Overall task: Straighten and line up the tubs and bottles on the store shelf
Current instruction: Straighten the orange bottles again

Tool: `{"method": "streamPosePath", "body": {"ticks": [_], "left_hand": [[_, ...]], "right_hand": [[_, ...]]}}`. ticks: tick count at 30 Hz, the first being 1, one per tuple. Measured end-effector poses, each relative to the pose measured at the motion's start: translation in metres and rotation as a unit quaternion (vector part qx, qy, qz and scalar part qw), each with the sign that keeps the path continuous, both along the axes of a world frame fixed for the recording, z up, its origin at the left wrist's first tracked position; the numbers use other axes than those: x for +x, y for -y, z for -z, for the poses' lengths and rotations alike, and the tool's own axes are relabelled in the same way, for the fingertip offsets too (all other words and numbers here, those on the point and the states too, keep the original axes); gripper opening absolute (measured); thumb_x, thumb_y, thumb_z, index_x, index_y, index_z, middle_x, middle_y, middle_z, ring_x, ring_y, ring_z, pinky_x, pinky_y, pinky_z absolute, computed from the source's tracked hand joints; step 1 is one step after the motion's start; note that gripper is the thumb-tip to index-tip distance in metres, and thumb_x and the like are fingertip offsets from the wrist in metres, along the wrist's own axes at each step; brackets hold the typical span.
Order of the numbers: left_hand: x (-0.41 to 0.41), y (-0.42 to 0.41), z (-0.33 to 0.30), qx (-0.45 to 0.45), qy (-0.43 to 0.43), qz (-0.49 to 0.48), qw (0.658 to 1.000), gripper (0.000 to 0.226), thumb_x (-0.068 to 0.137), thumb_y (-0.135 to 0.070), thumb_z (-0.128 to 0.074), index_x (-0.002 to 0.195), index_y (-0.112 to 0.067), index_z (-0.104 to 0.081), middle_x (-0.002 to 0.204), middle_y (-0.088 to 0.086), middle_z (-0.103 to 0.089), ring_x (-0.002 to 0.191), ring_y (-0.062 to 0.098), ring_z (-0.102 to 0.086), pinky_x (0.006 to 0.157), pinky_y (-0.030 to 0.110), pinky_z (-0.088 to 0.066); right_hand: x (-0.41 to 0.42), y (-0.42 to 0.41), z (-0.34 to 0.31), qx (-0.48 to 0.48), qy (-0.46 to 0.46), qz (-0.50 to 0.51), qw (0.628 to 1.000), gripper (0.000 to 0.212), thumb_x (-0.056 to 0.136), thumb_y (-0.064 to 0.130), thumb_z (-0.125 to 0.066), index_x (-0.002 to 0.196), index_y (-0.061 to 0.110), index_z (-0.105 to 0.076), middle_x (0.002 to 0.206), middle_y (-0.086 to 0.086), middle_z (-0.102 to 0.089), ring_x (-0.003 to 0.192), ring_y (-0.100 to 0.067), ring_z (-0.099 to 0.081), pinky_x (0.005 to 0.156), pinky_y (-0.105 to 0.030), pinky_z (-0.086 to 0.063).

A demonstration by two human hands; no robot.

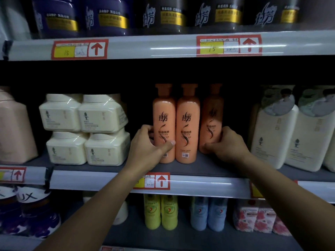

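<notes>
On the middle shelf [208, 167], three orange bottles stand upright in a row. The left hand [146, 145] grasps the left orange bottle [164, 122], thumb across its front. Touching that bottle's right side stands the middle orange bottle [187, 124]. The right hand [226, 144] curls round the right orange bottle [212, 116], set slightly further back. Stacked cream tubs [85, 129] sit left of the left orange bottle.

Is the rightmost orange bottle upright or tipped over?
Upright. The rightmost orange bottle stands on its base, cap up, set further back than the other two; the right hand grips its lower part.
</notes>
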State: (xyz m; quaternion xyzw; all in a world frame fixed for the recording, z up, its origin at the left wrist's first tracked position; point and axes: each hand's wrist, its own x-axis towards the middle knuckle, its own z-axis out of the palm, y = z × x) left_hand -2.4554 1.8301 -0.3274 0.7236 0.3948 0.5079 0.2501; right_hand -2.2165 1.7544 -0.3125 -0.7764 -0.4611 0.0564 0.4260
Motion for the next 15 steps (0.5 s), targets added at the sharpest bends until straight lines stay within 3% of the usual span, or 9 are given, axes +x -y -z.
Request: {"method": "streamPosePath", "body": {"ticks": [5,8,11,15], "left_hand": [[0.0,0.001,0.0,0.0,0.003,0.001,1.0,0.064,0.073,-0.046,-0.088,0.123,-0.03,-0.052,0.118,-0.004,-0.064,0.103,0.011,-0.065,0.081,0.029,-0.056],[0.001,0.004,-0.003,-0.004,0.003,0.001,1.0,0.06,0.075,-0.04,-0.089,0.121,-0.028,-0.053,0.113,-0.005,-0.066,0.095,0.004,-0.065,0.065,0.013,-0.051],[0.001,0.006,-0.004,-0.008,0.011,0.008,1.0,0.058,0.075,-0.036,-0.09,0.12,-0.026,-0.055,0.109,-0.007,-0.067,0.09,0.0,-0.064,0.057,0.01,-0.049],[0.0,0.008,-0.004,-0.01,0.006,0.005,1.0,0.063,0.071,-0.043,-0.091,0.121,-0.026,-0.056,0.108,-0.011,-0.066,0.092,0.001,-0.064,0.07,0.019,-0.051]], "right_hand": [[-0.004,0.024,-0.001,0.011,0.031,-0.02,0.999,0.057,0.066,0.038,-0.092,0.11,0.019,-0.06,0.102,0.001,-0.068,0.092,-0.02,-0.064,0.077,-0.032,-0.05],[-0.008,0.033,-0.002,0.015,0.039,-0.034,0.999,0.056,0.066,0.039,-0.091,0.108,0.021,-0.059,0.099,0.004,-0.066,0.087,-0.016,-0.063,0.073,-0.029,-0.047],[-0.012,0.038,-0.002,0.022,0.041,-0.047,0.998,0.055,0.065,0.04,-0.091,0.107,0.023,-0.059,0.094,0.009,-0.065,0.084,-0.01,-0.063,0.066,-0.024,-0.046],[-0.015,0.04,0.003,0.049,0.041,-0.059,0.996,0.051,0.065,0.038,-0.092,0.103,0.028,-0.059,0.09,0.016,-0.066,0.086,-0.007,-0.066,0.075,-0.026,-0.051]]}}
